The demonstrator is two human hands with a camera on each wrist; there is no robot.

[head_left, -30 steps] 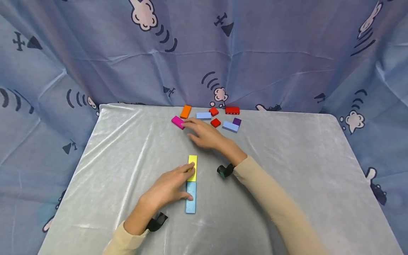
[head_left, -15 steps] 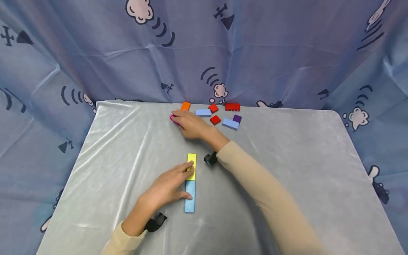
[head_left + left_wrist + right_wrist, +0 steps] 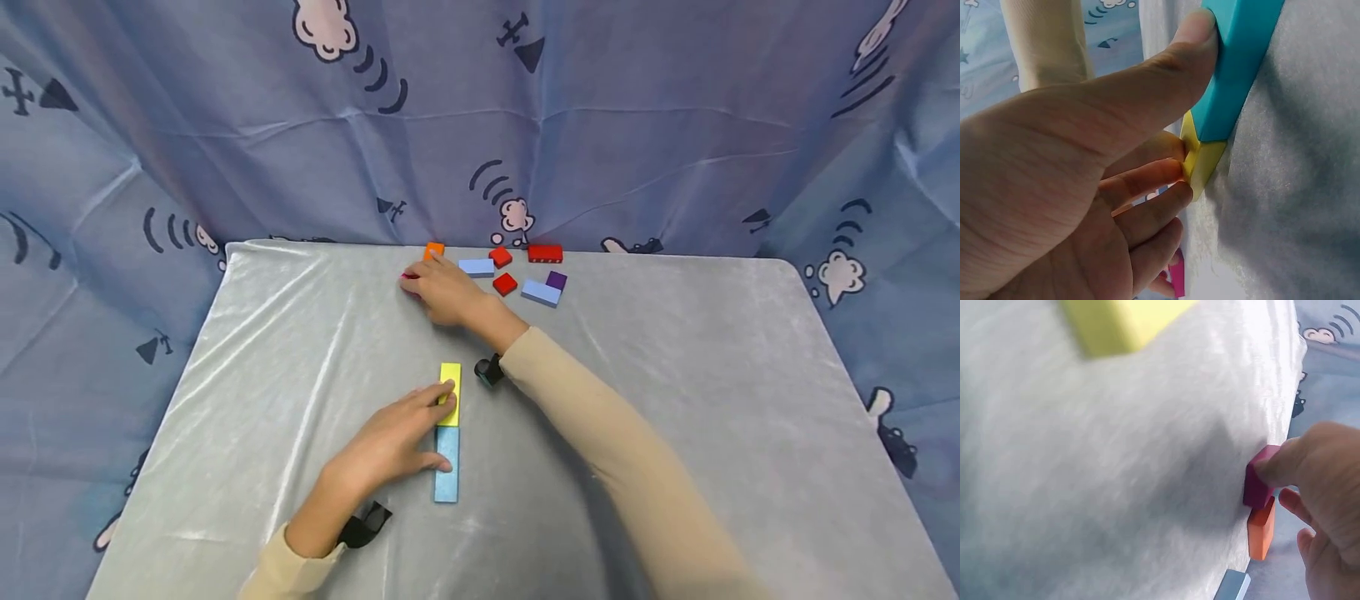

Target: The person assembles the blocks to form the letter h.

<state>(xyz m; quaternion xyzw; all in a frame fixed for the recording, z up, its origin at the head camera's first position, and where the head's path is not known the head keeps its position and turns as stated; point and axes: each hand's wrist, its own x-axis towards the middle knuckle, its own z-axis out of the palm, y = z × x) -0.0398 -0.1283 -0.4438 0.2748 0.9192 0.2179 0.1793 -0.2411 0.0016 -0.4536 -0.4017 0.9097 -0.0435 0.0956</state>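
Note:
A yellow block point(image 3: 452, 372) and a light blue block point(image 3: 446, 490) lie end to end on the grey cloth. My left hand point(image 3: 386, 437) rests at their left side, its fingertips touching the yellow block and its thumb against the blue one, as the left wrist view shows too. At the back, my right hand point(image 3: 450, 293) holds a magenta block point(image 3: 1254, 490), thumb on the near side and the other fingers partly hidden behind. An orange block point(image 3: 1261, 532) lies right beside the magenta one.
Right of my right hand are two pale blue blocks point(image 3: 476, 267), small red blocks point(image 3: 505, 284), a longer red block point(image 3: 545, 253) and a dark purple block point(image 3: 557, 280). Patterned blue curtains point(image 3: 637, 125) hang behind the table point(image 3: 712, 350) and at its sides.
My right hand has moved left and a little away from me, from the near side of the magenta block onto it, and grips it. The left hand stays with the yellow and light blue blocks.

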